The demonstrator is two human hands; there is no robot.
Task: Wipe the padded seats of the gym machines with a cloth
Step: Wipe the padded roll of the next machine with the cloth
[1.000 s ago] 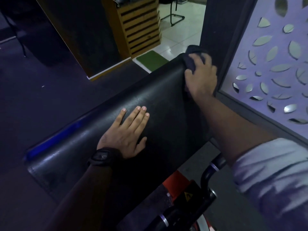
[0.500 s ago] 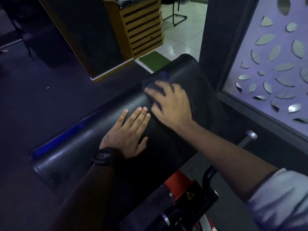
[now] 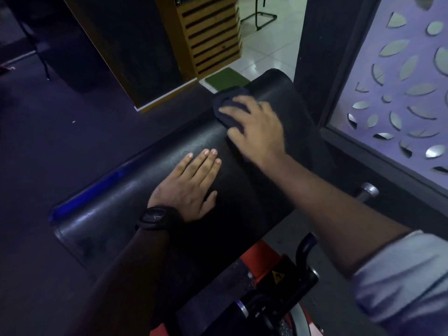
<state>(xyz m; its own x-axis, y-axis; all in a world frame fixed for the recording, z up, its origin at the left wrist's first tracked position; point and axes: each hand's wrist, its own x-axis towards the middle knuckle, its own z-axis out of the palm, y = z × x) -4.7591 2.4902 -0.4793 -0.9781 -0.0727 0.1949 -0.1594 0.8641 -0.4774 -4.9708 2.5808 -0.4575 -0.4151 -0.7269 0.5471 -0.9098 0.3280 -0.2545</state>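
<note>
A long black padded seat runs from lower left to upper right across the view. My left hand lies flat on its middle, fingers straight, a black watch on the wrist. My right hand presses a dark cloth onto the pad's upper part, fingers spread over it. The cloth bunches out past my fingertips toward the pad's left edge; most of it is hidden under my palm.
A red machine frame with black handles sits below the pad. A dark pillar and a purple cut-out panel stand close on the right. A wooden slatted cabinet and green mat lie beyond.
My right hand slid the cloth from the pad's far top end down toward my left hand, then a little back up along the pad. My left hand stayed put.
</note>
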